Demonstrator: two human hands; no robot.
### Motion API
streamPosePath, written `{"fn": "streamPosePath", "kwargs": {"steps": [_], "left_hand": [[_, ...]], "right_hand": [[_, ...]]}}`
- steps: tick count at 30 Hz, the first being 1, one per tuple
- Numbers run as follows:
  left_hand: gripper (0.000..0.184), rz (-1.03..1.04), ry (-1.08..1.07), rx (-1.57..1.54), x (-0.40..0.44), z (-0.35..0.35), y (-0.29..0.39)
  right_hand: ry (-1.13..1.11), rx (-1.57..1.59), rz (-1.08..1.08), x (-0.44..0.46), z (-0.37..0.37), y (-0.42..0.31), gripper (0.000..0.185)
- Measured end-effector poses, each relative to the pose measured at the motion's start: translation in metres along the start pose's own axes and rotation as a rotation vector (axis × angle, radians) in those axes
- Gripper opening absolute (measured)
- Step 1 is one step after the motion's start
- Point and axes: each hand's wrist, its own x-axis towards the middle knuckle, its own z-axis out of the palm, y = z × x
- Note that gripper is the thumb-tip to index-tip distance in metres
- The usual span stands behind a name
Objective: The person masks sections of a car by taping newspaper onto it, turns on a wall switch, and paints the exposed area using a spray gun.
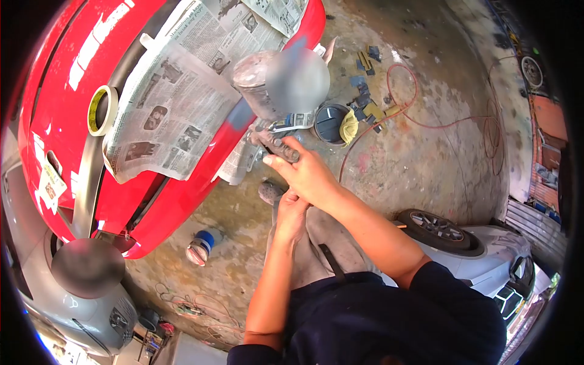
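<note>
My right hand [311,174] reaches forward with its thumb and forefinger stretched apart, close to the dusty fingers of a crouching co-worker's hand [283,149]. Whether the two hands touch is unclear. Just below, my left hand [293,214] is closed and pressed against my right wrist; anything inside it is hidden. Ahead lies the red car panel [182,210], with a grey patch [241,114] on its edge. Newspaper sheets [176,109] cover much of the panel.
A tape roll [113,112] rests on the car. Beyond the co-worker stand a dark bucket [328,115] with a yellow cloth [349,128], and scattered sandpaper pieces [372,111]. A red hose [389,115] crosses the floor. A blue-banded can [201,246] stands left; a wheel [438,228] lies right.
</note>
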Motion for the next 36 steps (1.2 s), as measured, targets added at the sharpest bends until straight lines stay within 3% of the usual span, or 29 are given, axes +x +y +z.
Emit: {"fn": "streamPosePath", "kwargs": {"steps": [3,6,12,15,21,24,30,36], "left_hand": [[0.016,-0.009,0.033,-0.024,-0.004,-0.001,0.011],[0.014,-0.003,0.013,-0.002,-0.003,-0.006,0.015],[0.01,-0.033,-0.043,0.064,0.011,0.003,0.02],[0.018,-0.056,-0.106,0.06,0.025,0.007,0.016],[0.012,-0.085,-0.152,0.113,0.044,0.029,0.013],[0.018,-0.097,-0.194,0.171,0.058,0.032,0.008],[0.017,-0.092,-0.18,0.326,0.075,0.046,0.007],[0.018,-0.101,-0.135,0.148,0.106,0.065,-0.004]], "right_hand": [[0.015,0.037,-0.061,0.002,0.012,-0.002,0.049],[-0.072,0.034,0.022,0.002,0.008,-0.01,0.057],[0.09,-0.015,0.036,0.005,0.0,-0.018,0.049],[0.16,0.004,0.034,0.01,-0.009,-0.013,0.05],[0.32,0.139,-0.004,0.023,-0.025,0.008,0.054],[0.334,0.19,0.11,0.025,-0.037,0.014,0.057],[0.248,0.377,0.104,0.04,-0.063,0.022,0.056],[0.241,0.291,0.028,0.072,-0.086,0.039,0.054]]}}
